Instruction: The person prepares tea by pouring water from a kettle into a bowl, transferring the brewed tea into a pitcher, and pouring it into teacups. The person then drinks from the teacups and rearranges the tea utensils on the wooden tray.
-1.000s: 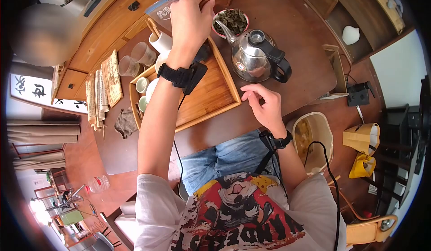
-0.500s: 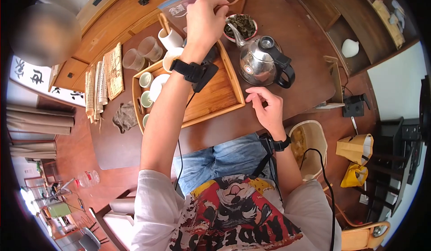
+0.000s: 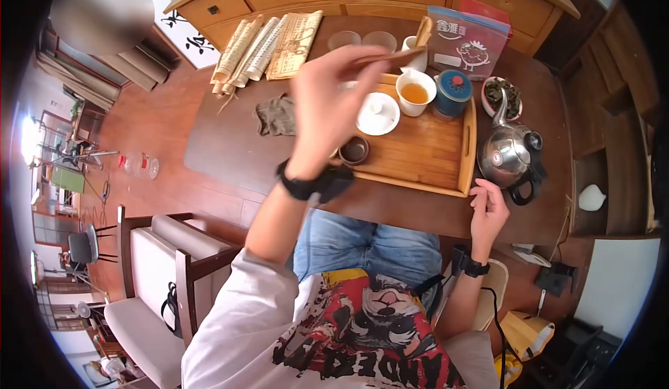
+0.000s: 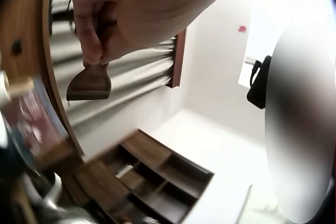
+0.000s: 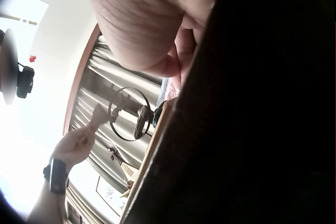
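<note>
My left hand [image 3: 324, 103] is raised over the left part of the wooden tray [image 3: 418, 152]. Its thumb and fingers pinch a brown wooden tea scoop [image 4: 90, 83], whose wide flat end points away from the hand. Below and around it on the tray are a white lidded gaiwan [image 3: 377, 114], a white pitcher of amber tea [image 3: 414, 94], a blue canister [image 3: 454, 94] with a red knob and a dark cup [image 3: 354, 151]. At the table's front edge rests my right hand [image 3: 490, 209], fingers loosely bent and holding nothing, close to the steel kettle [image 3: 503, 153].
Beyond the kettle sits a bowl of tea leaves [image 3: 503, 98]. A red zip bag [image 3: 465, 44] stands at the back, near a white holder with wooden tools. Bamboo scrolls [image 3: 258, 51] and a crumpled grey cloth [image 3: 277, 116] lie on the left of the table [image 3: 223, 138].
The head view has swung left. My left hand, still holding the scoop, has moved from near the bag and leaf bowl to the tray's left side. My right hand stays at the table edge.
</note>
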A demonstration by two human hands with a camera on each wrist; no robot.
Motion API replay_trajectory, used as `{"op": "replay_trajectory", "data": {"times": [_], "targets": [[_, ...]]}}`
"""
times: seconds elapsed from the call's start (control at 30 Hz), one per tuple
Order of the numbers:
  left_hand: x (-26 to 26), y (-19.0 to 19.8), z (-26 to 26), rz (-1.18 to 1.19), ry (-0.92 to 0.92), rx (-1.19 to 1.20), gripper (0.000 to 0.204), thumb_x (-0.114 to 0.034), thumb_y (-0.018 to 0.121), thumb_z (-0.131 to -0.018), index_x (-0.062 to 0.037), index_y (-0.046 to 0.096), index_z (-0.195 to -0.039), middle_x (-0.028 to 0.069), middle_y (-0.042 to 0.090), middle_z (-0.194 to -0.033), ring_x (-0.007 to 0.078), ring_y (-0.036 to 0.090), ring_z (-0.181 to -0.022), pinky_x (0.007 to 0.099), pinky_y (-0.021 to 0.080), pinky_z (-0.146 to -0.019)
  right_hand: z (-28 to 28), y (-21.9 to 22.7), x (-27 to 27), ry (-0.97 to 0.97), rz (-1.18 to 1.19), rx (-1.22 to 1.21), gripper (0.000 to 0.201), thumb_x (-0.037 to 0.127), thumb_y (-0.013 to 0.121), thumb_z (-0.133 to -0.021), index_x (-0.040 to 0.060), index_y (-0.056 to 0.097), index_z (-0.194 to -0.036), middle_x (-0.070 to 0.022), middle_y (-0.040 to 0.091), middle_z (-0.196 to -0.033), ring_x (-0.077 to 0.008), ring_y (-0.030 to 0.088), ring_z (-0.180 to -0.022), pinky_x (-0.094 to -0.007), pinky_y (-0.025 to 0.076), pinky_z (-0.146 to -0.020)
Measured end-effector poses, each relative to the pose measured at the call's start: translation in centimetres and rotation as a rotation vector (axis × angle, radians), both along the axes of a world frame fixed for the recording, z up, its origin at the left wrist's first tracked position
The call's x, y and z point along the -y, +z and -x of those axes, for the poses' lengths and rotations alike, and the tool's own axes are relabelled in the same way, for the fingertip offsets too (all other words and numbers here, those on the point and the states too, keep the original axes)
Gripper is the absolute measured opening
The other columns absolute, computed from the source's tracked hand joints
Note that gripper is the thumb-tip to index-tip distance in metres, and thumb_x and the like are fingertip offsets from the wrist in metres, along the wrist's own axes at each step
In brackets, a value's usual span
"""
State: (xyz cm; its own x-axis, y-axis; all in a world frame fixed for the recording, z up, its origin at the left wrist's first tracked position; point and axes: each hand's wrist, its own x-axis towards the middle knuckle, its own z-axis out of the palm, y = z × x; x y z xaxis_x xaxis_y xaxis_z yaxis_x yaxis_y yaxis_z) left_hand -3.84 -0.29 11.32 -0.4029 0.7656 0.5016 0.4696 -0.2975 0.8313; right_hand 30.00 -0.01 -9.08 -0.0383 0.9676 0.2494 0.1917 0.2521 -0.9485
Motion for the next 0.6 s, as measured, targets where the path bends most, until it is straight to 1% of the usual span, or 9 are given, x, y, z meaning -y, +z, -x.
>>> {"op": "replay_trajectory", "data": {"times": [0.07, 0.13, 0.27, 0.33, 0.37, 0.47, 0.5, 0.53, 0.6], "targets": [[3.5, -1.4, 4.5, 0.064, 0.256, -0.272, 0.02, -0.003, 0.08, -0.095, -0.0002, 0.084, -0.114, 0.0134, 0.085, -0.104, 0.0204, 0.082, -0.09, 0.0306, 0.063, -0.083, -0.2, -0.1, 0.0, 0.003, -0.001, 0.034, 0.018, 0.005, 0.063, -0.112, -0.001, 0.076, -0.122, -0.0042, 0.078, -0.092, -0.0073, 0.063, -0.074, -0.0235, 0.051, -0.067], [6.0, -4.1, 9.1, 0.146, 0.34, -0.562, 0.025, 0.0, 0.077, -0.095, -0.0045, 0.084, -0.119, 0.0142, 0.083, -0.106, 0.028, 0.081, -0.094, 0.0352, 0.064, -0.083, 0.0, -0.2, 0.0, -0.006, -0.012, 0.043, 0.017, 0.005, 0.064, -0.111, -0.0004, 0.077, -0.122, -0.004, 0.077, -0.091, -0.0075, 0.063, -0.072, -0.0237, 0.051, -0.066], [9.2, -10.2, 13.3, 0.195, 0.235, -0.793, 0.03, 0.001, 0.071, -0.097, -0.0085, 0.083, -0.122, 0.0131, 0.082, -0.108, 0.0327, 0.078, -0.1, 0.0412, 0.064, -0.084, 0.1, -0.2, -0.1, -0.009, -0.025, 0.122, 0.017, 0.005, 0.064, -0.112, -0.0001, 0.077, -0.121, -0.0039, 0.077, -0.088, -0.0074, 0.064, -0.071, -0.0243, 0.051, -0.065], [10.0, -13.0, 14.2, 0.452, 0.207, -0.892, 0.024, 0.0, 0.071, -0.097, -0.0089, 0.086, -0.114, 0.0136, 0.083, -0.112, 0.0346, 0.076, -0.099, 0.0423, 0.062, -0.084, 0.0, -0.5, -0.2, -0.016, -0.031, 0.125, 0.017, 0.006, 0.064, -0.112, -0.0006, 0.077, -0.121, -0.0039, 0.077, -0.088, -0.0072, 0.064, -0.071, -0.0242, 0.051, -0.065], [10.2, -13.7, 14.6, 0.411, 0.211, -0.892, 0.023, -0.003, 0.07, -0.099, -0.0082, 0.084, -0.117, 0.0135, 0.083, -0.108, 0.0362, 0.076, -0.096, 0.043, 0.062, -0.084, 0.0, -0.3, -0.2, -0.013, -0.033, 0.134, 0.017, 0.006, 0.064, -0.112, -0.0006, 0.077, -0.121, -0.0039, 0.077, -0.088, -0.0072, 0.064, -0.071, -0.0242, 0.051, -0.065], [9.4, -13.9, 16.6, 0.269, 0.303, -0.738, 0.025, -0.003, 0.073, -0.098, -0.0075, 0.082, -0.121, 0.0146, 0.083, -0.103, 0.0337, 0.078, -0.088, 0.0402, 0.063, -0.08, 0.3, 0.0, -0.2, -0.011, -0.032, 0.142, 0.017, 0.005, 0.064, -0.112, -0.0011, 0.076, -0.121, -0.0039, 0.077, -0.088, -0.0069, 0.063, -0.072, -0.0237, 0.051, -0.065], [9.1, -12.9, 16.6, 0.323, 0.349, -0.464, 0.021, -0.003, 0.074, -0.098, -0.0016, 0.081, -0.118, 0.0147, 0.083, -0.093, 0.0235, 0.079, -0.076, 0.0342, 0.062, -0.072, 0.2, -0.2, -0.3, -0.015, -0.029, 0.148, 0.017, 0.005, 0.064, -0.112, -0.0015, 0.076, -0.121, -0.0037, 0.077, -0.089, -0.0067, 0.063, -0.072, -0.0234, 0.051, -0.066], [8.7, -13.0, 17.3, 0.32, 0.352, -0.46, 0.021, -0.003, 0.074, -0.098, -0.0016, 0.081, -0.118, 0.0147, 0.083, -0.093, 0.0235, 0.079, -0.076, 0.0342, 0.062, -0.072, 0.2, -0.3, -0.3, -0.022, -0.024, 0.152, 0.017, 0.005, 0.063, -0.113, -0.0018, 0.076, -0.122, -0.0036, 0.077, -0.09, -0.0065, 0.063, -0.073, -0.0231, 0.051, -0.066], [8.3, -13.3, 18.8, 0.281, 0.359, 0.085, 0.014, -0.004, 0.075, -0.097, 0.0045, 0.081, -0.107, 0.0128, 0.082, -0.083, 0.0185, 0.079, -0.069, 0.0321, 0.061, -0.065, 0.1, -0.4, -0.3, -0.021, -0.019, 0.144, 0.017, 0.005, 0.063, -0.113, -0.002, 0.075, -0.122, -0.0035, 0.077, -0.091, -0.0063, 0.063, -0.073, -0.0228, 0.051, -0.067]]}}
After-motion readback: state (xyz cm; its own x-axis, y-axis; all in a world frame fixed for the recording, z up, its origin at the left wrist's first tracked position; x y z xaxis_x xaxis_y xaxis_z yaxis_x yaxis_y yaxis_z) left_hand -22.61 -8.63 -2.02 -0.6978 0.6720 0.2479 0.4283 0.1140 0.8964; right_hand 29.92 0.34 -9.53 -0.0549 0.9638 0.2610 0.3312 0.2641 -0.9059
